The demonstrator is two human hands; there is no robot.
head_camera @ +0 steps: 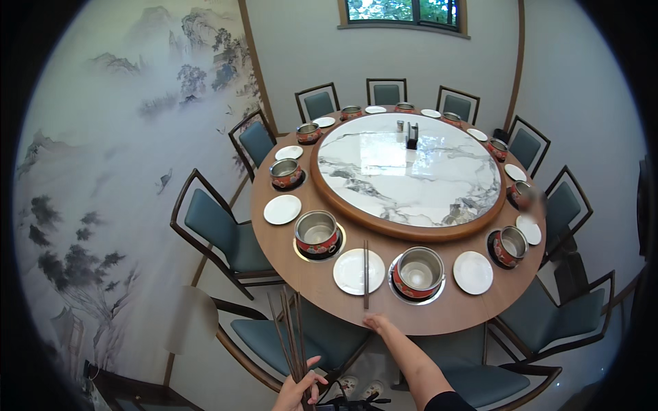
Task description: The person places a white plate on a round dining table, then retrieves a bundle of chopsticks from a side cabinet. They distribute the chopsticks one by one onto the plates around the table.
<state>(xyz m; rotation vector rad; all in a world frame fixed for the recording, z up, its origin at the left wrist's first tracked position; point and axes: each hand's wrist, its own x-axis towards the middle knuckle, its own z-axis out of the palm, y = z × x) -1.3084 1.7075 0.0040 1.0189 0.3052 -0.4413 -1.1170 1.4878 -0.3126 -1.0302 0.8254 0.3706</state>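
Note:
My left hand (300,388) grips a bundle of dark chopsticks (292,334), held upright at the bottom of the view. At the front edge of the round wooden table (411,321) is my right hand (378,322), just below the near ends of a pair of chopsticks (366,277). That pair lies across the right part of a white plate (352,272), its near ends reaching past the rim. No object shows in my right hand; its fingers are too small and blurred to make out. Right of the plate, a red patterned metal pot (418,272) sits in a round table inset.
A marble-topped turntable (411,190) fills the table's middle, bearing a black holder (412,136) and a small jar (400,125). More plates and pots, such as one red pot (317,234), ring the table. Green-padded chairs surround it, one chair (267,339) close before me.

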